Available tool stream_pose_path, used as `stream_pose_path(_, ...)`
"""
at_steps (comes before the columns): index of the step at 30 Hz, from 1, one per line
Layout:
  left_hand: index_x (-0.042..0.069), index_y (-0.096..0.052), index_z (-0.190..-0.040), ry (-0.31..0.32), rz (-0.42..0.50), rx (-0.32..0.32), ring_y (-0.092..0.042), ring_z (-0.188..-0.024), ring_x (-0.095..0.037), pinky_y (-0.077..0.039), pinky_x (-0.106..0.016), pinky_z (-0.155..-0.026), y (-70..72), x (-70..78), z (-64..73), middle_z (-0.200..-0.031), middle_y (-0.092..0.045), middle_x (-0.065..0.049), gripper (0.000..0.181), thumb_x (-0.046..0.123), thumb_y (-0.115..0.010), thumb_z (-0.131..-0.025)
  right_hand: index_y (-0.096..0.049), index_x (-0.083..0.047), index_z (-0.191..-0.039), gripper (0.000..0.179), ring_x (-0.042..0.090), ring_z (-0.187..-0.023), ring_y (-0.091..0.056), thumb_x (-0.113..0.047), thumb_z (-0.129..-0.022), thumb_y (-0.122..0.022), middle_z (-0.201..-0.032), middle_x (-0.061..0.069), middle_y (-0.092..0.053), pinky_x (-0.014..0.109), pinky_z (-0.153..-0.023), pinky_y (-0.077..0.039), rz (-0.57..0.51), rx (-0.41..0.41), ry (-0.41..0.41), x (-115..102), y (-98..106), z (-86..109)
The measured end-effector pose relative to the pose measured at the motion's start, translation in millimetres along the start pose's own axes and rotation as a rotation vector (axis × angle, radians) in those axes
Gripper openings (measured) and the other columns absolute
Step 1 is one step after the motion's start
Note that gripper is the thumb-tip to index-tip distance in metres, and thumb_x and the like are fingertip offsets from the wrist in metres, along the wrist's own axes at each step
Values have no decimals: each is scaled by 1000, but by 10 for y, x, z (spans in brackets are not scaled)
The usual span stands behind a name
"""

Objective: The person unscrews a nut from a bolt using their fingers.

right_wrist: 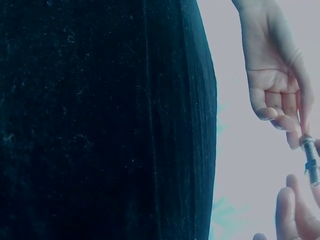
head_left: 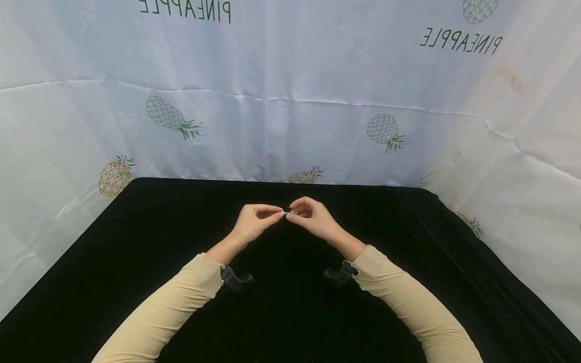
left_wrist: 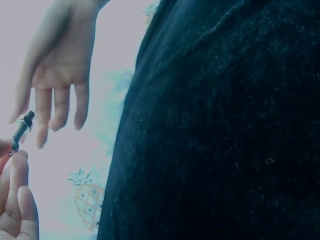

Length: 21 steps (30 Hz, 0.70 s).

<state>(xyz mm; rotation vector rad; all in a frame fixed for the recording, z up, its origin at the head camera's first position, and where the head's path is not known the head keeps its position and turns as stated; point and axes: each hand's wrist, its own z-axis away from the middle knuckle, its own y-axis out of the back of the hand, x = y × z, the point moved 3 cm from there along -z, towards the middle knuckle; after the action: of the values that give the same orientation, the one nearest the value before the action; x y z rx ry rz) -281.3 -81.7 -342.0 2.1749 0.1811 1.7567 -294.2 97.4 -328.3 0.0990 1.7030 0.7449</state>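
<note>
Between the two hands is a small metal bolt [right_wrist: 310, 156] with a nut [right_wrist: 311, 166] partway along its thread. My left hand [head_left: 251, 222] pinches the bolt's head end between thumb and fingertips, as the right wrist view shows. Around the nut and the free threaded end hovers my right hand [head_left: 316, 220], its thumb and fingers spread apart with a visible gap. Whether a right fingertip touches the nut is hard to tell. In the left wrist view the bolt [left_wrist: 21, 132] slants up from the left fingertips, with the right hand [left_wrist: 62, 75] beyond it.
Both hands are held over a table covered in black cloth [head_left: 281, 312]. Behind and beside it hangs a pale curtain [head_left: 317, 141] printed with pineapples. Dark wrist-worn devices sit under the left cuff [head_left: 236, 279] and the right cuff [head_left: 340, 275].
</note>
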Motion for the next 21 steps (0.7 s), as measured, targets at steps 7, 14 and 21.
stream_pose_path(7,7,-70,-106,3,0,0,-66,-97,-22,-54,-33,-84,3,-5,3,-110,-69,-12,26,25,-65,-88,-59,-1,-116,33,36,-103,-61,-27,-97,-50,-105,17,-68,46,-95,-47,-24,-54,-59,1,-18,9)
stream_pose_path(14,6,-70,-106,2,-4,4,-66,-97,-21,-54,-33,-84,2,-1,2,-108,-70,-12,26,24,-66,-87,-58,-4,-112,27,25,-97,-63,-16,-89,-62,-109,15,-64,33,-84,-53,18,-9,37,-27,5,7)
stream_pose_path(21,7,-70,-106,5,0,2,-66,-98,-22,-54,-34,-85,3,0,-2,-109,-70,-12,26,24,-65,-88,-56,-1,-118,34,33,-103,-61,-26,-95,-54,-110,18,-65,43,-91,-50,-17,-42,-25,-3,1,3)
